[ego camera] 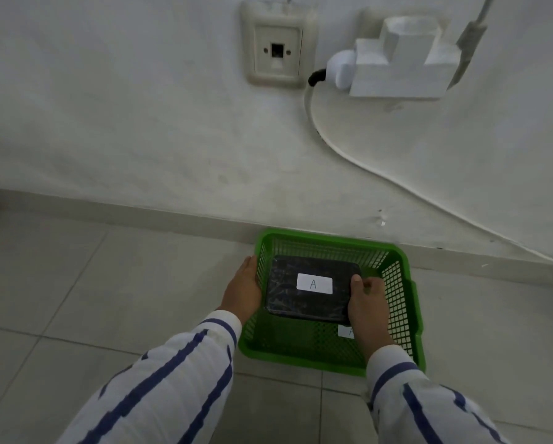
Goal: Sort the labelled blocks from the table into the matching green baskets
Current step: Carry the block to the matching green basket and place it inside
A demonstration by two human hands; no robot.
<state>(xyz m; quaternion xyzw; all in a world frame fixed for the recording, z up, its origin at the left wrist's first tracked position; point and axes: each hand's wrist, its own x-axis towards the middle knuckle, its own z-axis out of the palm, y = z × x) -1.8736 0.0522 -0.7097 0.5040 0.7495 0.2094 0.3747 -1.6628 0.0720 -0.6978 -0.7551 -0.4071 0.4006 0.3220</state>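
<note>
A green mesh basket (400, 302) stands on the tiled floor against the wall. Over its left half sits a black wrapped block (288, 299) with a white label reading "A". My right hand (366, 302) grips the block's right edge, thumb on top. At the block's left edge my left hand (243, 291) lies flat, outside the basket's left wall. A white label (345, 332) on the basket floor shows partly beside my right wrist; its letter looks like an "A". Whether the block rests on the basket floor or is held above it I cannot tell.
A white cable (364, 165) runs down the wall from a white plug adapter (400, 62) toward the right. A wall socket plate (278, 46) sits higher up. The skirting (140, 213) runs along the wall behind the basket. Grey floor tiles (76, 283) spread to the left.
</note>
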